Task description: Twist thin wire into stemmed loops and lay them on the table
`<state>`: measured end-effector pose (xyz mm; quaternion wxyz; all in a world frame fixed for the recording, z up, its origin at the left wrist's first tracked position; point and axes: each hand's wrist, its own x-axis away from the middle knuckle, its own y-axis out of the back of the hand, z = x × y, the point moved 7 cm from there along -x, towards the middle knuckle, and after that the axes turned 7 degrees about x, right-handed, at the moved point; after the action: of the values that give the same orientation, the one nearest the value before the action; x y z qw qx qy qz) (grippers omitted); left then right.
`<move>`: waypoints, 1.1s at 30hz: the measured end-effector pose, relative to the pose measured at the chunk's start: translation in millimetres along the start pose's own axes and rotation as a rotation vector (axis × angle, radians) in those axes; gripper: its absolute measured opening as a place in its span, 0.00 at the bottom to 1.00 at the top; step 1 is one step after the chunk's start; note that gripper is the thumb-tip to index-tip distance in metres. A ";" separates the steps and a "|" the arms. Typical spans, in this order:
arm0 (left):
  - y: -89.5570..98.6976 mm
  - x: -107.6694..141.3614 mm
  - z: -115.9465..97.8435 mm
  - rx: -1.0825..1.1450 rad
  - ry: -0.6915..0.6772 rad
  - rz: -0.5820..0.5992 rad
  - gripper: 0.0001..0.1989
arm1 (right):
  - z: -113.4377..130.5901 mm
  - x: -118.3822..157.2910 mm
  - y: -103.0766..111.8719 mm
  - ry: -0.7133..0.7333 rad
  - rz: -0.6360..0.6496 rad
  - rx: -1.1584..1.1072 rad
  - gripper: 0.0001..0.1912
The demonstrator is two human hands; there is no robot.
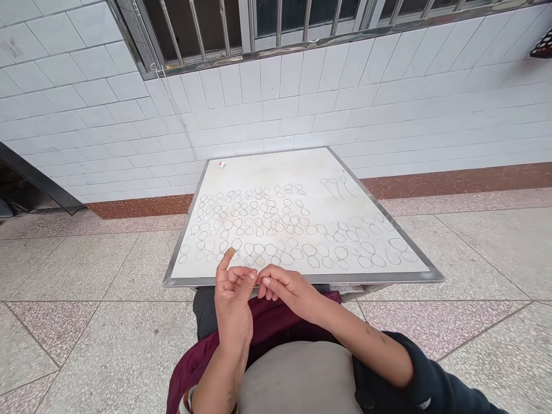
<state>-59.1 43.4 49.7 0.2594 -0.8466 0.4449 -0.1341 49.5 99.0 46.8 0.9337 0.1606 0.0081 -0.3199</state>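
Left fingertips: the left hand (233, 305) pinches thumb to finger; one finger is raised apart, a tan wrap (232, 252) on its tip.
Right fingertips: the right hand (295, 292) comes in from the right, thumb and forefinger together, just beside the left fingertips.
Between the pinches: whether anything fine is held is too small to tell.
Thin dark loops (271, 249): they form rough rows across the near and middle tabletop, many paired like figure eights, the nearest just beyond the hands.
Long-tailed loops (342, 180): three, at the far right.
Red-and-white item (221, 165): small, in the far left corner.
Tabletop (267, 167): white, with a grey metal rim (302, 278); the fingertips are at its near edge.
Lap: maroon cloth (190, 362) beside a grey garment (302, 379); dark sleeve (440, 379) on the right arm.
Beyond: white tiled wall (276, 115), barred window (280, 23), speckled floor (129, 333).
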 end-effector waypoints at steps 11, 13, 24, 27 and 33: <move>0.4 0.6 -0.1 0.038 0.011 0.008 0.30 | 9.7 9.1 1.5 0.026 -0.220 0.214 0.12; 2.6 0.5 3.0 0.074 0.057 -0.015 0.31 | 4.9 8.0 -2.2 -0.054 -0.158 -0.072 0.12; 4.6 3.4 6.6 0.169 0.153 -0.023 0.30 | -9.0 9.0 -28.6 -0.223 0.031 -0.754 0.14; 6.2 3.8 0.4 0.111 0.085 -0.032 0.28 | -4.7 9.1 -27.4 -0.191 0.039 -0.627 0.16; 5.0 3.6 -3.5 0.064 0.064 -0.017 0.28 | -3.1 8.3 -23.7 -0.171 0.043 -0.494 0.19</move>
<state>-62.0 36.9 49.8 0.2709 -0.8368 0.4413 -0.1777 42.1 77.5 35.9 0.9485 -0.0997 0.0034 -0.3007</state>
